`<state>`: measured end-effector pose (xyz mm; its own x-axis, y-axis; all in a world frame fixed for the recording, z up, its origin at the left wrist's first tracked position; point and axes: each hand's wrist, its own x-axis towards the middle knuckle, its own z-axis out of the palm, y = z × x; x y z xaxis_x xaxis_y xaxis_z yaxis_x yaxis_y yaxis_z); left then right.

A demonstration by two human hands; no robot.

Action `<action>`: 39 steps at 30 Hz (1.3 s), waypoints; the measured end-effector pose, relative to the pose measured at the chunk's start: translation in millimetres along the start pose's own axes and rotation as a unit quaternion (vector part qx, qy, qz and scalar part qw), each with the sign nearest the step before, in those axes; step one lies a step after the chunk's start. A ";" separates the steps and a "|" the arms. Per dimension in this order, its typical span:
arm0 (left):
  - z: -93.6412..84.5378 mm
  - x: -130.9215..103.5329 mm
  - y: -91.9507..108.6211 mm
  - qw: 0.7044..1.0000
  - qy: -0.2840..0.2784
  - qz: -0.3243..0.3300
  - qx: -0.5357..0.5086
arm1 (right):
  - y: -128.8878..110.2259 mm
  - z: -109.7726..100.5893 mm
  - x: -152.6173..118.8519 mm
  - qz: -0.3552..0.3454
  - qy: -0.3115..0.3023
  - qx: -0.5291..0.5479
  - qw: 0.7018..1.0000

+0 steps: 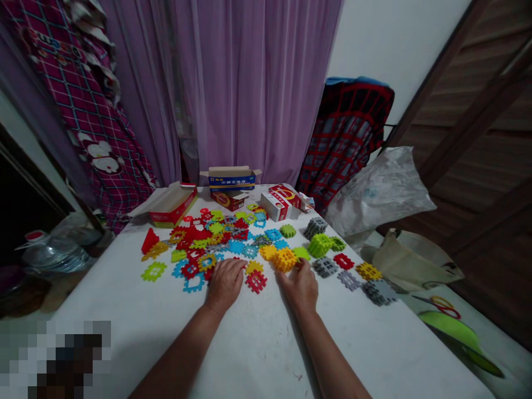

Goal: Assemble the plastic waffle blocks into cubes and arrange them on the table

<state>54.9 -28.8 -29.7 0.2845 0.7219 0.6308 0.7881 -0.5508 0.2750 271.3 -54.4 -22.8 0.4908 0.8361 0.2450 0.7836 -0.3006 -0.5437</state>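
The head view shows both forearms reaching in from the near side over the white surface (253, 343), angled inward so the hands converge. The left hand (224, 285) lies palm down at the near edge of a loose pile (199, 238), fingers bent; whether its grip contains a piece cannot be told. Between the hands, a red piece (256, 281) lies flat. The right hand (302, 285) has its thumb to the left and fingers to the right, its grip partly spread at the near side of the orange stack (285, 259); how firmly it holds, if at all, is unclear. Light, even pressure from both sides would probably suit such a stack best, with teeth aligned so no layer slips. To its right sit a gray stack (326, 267) and, slightly farther, a lime-green stack (319, 245). Cardboard boxes stand beyond, before the purple curtain (249, 83).
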 end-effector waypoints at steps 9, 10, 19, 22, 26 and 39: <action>1.0 0.0 -1.6 1.000 0.006 0.005 -0.007 | -9.0 -1.9 1.9 -0.005 -0.017 -0.068 0.998; 1.3 -0.1 -1.7 1.000 0.005 0.004 -0.008 | -9.6 -1.9 1.9 -0.005 -0.018 -0.072 0.997; -0.1 0.6 -1.2 1.000 -0.005 -0.004 -0.013 | -7.8 2.3 3.2 -0.025 -0.022 -0.090 0.995; -0.4 0.9 -1.1 1.000 -0.006 -0.005 -0.015 | -6.8 3.1 4.3 -0.022 -0.024 -0.086 0.996; -1.0 0.7 -0.7 1.000 -0.010 -0.008 -0.013 | -7.9 0.9 4.4 -0.020 -0.030 -0.083 0.996; 0.4 42.1 15.8 0.994 -0.106 0.003 -0.005 | 17.0 -2.0 4.3 -0.033 -0.013 -0.056 0.998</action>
<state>79.6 -7.0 0.9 0.3982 0.7901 0.4660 0.7809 -0.5586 0.2798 287.5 -56.9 -29.3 0.4278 0.8670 0.2555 0.8524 -0.2930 -0.4331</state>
